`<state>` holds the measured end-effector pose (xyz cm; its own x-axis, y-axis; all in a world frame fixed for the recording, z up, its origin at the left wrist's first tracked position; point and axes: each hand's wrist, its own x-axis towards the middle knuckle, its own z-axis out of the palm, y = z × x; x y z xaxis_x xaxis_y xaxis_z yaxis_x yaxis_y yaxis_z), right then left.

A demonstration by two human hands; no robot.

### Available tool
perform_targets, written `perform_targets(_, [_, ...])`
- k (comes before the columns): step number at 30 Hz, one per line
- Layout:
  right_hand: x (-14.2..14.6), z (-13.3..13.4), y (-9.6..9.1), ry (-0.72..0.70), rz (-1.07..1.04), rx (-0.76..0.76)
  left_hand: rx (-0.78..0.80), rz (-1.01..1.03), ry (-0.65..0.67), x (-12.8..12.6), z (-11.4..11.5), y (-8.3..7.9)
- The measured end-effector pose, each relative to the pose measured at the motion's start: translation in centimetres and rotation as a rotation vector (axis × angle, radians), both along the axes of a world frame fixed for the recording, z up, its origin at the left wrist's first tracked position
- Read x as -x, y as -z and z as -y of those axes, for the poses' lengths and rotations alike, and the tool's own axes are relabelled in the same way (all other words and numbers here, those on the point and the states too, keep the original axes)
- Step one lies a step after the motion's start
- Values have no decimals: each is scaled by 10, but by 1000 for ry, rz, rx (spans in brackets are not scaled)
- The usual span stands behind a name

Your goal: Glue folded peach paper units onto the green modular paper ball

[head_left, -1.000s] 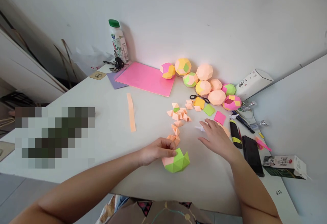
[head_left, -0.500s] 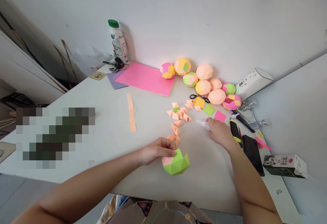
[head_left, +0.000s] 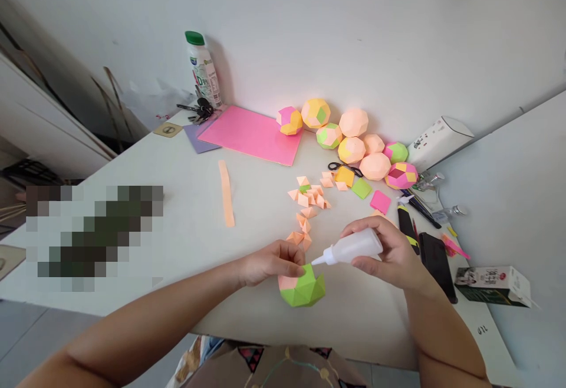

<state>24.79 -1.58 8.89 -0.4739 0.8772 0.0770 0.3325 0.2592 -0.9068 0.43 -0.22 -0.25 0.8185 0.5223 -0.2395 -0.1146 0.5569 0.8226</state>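
- Green-and-peach paper shell (head_left: 302,292) is pinched by the left hand (head_left: 283,260) over the surface (head_left: 260,205).
- White squeeze bottle (head_left: 357,246) is gripped in the right hand (head_left: 395,255).
- Gluing seems underway; nozzle contact cannot be confirmed; a steady tip is called for.

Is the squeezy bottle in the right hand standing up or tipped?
Tipped: the right hand holds the squeezy bottle sideways, its nozzle pointing toward the green paper shape.
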Motion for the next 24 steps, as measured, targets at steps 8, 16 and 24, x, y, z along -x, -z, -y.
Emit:
perform_targets(8, [12, 3, 9, 6, -64, 25, -17, 1, 17, 0, 1, 0])
perform_targets(16, [17, 4, 12, 1, -8, -45, -7, 17, 26, -1, 2, -5])
perform_targets(24, [14, 4, 9, -7, 42, -66, 5, 44, 33, 0, 2, -2])
